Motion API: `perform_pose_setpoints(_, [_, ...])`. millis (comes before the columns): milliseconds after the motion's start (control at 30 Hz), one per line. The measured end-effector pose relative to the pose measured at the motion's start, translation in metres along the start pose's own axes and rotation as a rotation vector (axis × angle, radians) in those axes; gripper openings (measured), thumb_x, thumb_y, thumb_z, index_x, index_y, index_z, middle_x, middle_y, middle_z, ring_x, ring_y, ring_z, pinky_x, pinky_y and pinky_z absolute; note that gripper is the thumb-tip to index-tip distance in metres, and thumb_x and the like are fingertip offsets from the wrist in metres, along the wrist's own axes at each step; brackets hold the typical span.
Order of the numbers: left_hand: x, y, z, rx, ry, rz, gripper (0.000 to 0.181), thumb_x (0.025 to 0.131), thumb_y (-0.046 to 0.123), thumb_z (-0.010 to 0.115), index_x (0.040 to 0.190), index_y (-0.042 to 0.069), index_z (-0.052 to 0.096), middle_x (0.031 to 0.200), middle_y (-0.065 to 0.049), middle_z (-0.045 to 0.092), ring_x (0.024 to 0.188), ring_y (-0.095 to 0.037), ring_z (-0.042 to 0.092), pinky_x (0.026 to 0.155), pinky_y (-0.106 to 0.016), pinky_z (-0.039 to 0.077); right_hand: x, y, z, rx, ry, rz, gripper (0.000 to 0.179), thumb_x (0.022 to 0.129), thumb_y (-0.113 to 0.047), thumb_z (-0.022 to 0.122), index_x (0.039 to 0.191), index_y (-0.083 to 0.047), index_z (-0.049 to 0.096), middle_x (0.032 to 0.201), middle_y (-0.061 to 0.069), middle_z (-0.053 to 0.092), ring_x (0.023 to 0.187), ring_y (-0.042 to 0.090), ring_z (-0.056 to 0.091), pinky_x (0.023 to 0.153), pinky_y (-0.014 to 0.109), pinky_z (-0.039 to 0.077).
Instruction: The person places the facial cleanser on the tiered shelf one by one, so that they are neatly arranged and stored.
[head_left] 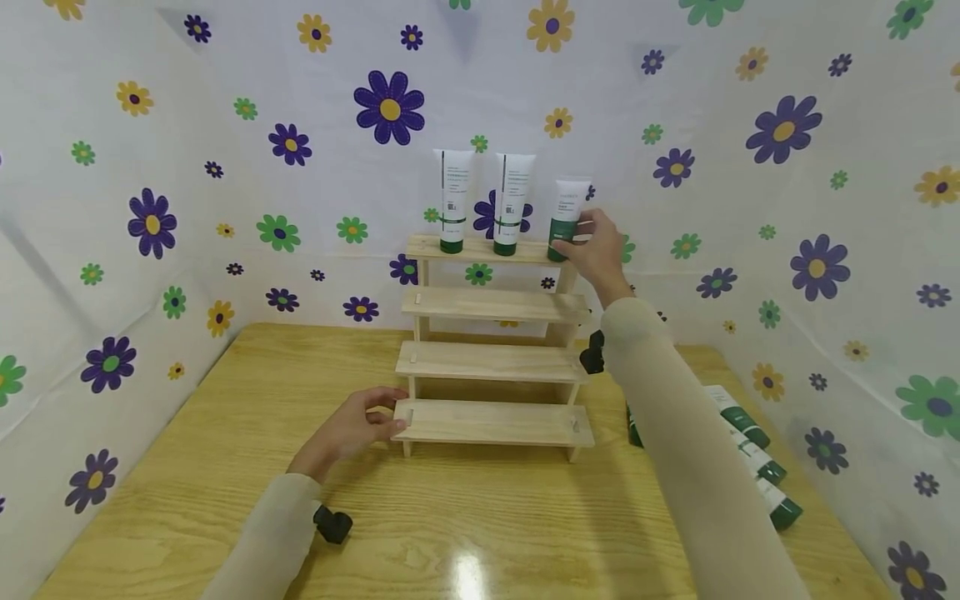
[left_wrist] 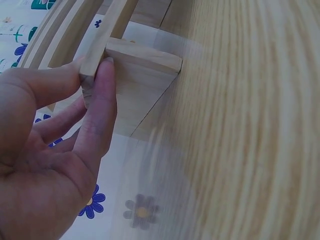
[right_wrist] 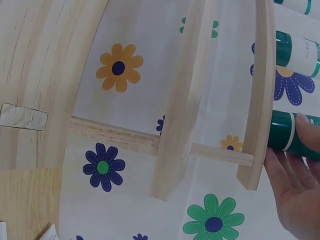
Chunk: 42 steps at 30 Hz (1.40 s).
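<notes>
A four-step wooden display rack (head_left: 495, 421) stands on the table. My left hand (head_left: 352, 427) pinches the left end of its lowest board; in the left wrist view thumb and forefinger press on either side of the board end (left_wrist: 95, 60). On the right end of the top step, my right hand (head_left: 600, 250) holds a white squeeze tube (head_left: 572, 200) with a green lower part, cap down. The right wrist view has its green cap (right_wrist: 282, 129) right at the top board's edge. Two taller white tubes, one at left (head_left: 453, 196) and one mid-step (head_left: 514, 200), stand upright on that step.
Several green-and-white tubes (head_left: 753, 458) lie on the table at the right, partly behind my right sleeve (head_left: 675, 417). Flower-printed white cloth (head_left: 300, 100) encloses the back and sides. Wooden tabletop (head_left: 480, 508) extends in front of the rack.
</notes>
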<state>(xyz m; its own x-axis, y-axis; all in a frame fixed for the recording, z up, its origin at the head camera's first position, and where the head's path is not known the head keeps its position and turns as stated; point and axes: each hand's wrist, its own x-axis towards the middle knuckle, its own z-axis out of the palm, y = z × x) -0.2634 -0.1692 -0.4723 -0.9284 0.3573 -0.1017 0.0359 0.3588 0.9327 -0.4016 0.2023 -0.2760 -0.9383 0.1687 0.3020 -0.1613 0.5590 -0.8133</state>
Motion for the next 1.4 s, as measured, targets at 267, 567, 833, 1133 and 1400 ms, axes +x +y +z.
perform_pose_setpoints(267, [0.0006, -0.0012, -0.0008, -0.002, -0.009, 0.016, 0.05, 0.1, 0.015, 0.069, 0.146, 0.006, 0.053, 0.132, -0.021, 0.056, 0.097, -0.017, 0.068, 0.084, -0.035, 0.061, 0.0051, 0.0034, 0.0032, -0.006, 0.0, -0.013, 0.053, 0.093, -0.013, 0.077, 0.138, -0.003, 0.051, 0.141, 0.019, 0.06, 0.123, 0.036, 0.064, 0.108, 0.045, 0.054])
perform_pose_setpoints(567, [-0.0001, -0.0003, -0.0013, 0.017, 0.0, 0.005, 0.048, 0.1, 0.015, 0.069, 0.145, 0.008, 0.054, 0.133, -0.02, 0.056, 0.1, -0.017, 0.069, 0.083, -0.032, 0.061, 0.0044, -0.001, 0.003, -0.025, -0.002, -0.017, 0.054, 0.094, -0.014, 0.076, 0.139, -0.003, 0.05, 0.141, 0.019, 0.06, 0.124, 0.036, 0.064, 0.109, 0.045, 0.053])
perform_pose_setpoints(833, [-0.0011, 0.0016, -0.0021, 0.021, -0.016, 0.027, 0.05, 0.1, 0.015, 0.069, 0.146, 0.005, 0.052, 0.135, -0.022, 0.055, 0.101, -0.019, 0.068, 0.084, -0.033, 0.061, 0.0042, -0.0026, 0.0031, -0.037, -0.009, -0.024, 0.054, 0.095, -0.013, 0.075, 0.14, -0.001, 0.048, 0.141, 0.021, 0.059, 0.125, 0.037, 0.062, 0.107, 0.047, 0.053])
perform_pose_setpoints(1133, [-0.0017, 0.0018, -0.0017, 0.013, -0.014, 0.022, 0.051, 0.1, 0.016, 0.069, 0.147, 0.006, 0.052, 0.136, -0.022, 0.054, 0.101, -0.019, 0.067, 0.084, -0.034, 0.061, 0.0045, -0.0019, 0.0061, -0.064, -0.007, -0.025, 0.056, 0.096, -0.016, 0.074, 0.142, -0.003, 0.046, 0.142, 0.02, 0.059, 0.128, 0.035, 0.06, 0.108, 0.049, 0.052])
perform_pose_setpoints(1400, [-0.0006, -0.0012, -0.0008, 0.001, -0.009, 0.004, 0.05, 0.1, 0.017, 0.07, 0.146, 0.007, 0.053, 0.134, -0.021, 0.056, 0.1, -0.018, 0.068, 0.083, -0.032, 0.061, 0.0007, 0.0019, -0.0031, -0.031, -0.083, 0.003, 0.067, 0.097, -0.018, 0.072, 0.151, -0.004, 0.035, 0.144, 0.024, 0.056, 0.132, 0.038, 0.059, 0.112, 0.051, 0.049])
